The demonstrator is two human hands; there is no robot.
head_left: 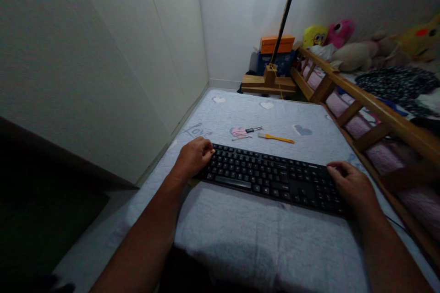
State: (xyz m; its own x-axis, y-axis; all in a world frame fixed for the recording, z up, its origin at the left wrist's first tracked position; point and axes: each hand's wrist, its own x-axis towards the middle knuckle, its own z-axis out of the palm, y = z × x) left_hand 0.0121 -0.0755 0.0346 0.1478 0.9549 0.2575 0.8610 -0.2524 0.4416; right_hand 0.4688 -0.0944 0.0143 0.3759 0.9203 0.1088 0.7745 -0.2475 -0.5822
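Keyboard (271, 176): black, full-length, number pad (325, 190) included
Keys (233, 167): facing up
Slant: left end sits farther back than right
Place: there, across the pale-blue cover (240, 229)

Cursive lettering (196, 131) on the pale blue cover (237, 224), beyond the left end of the black keyboard (271, 175), read "Love". Legends on the keyboard's keys (237, 165) were too small to be read; pale print on the dark blue box (286, 67) was likewise illegible.
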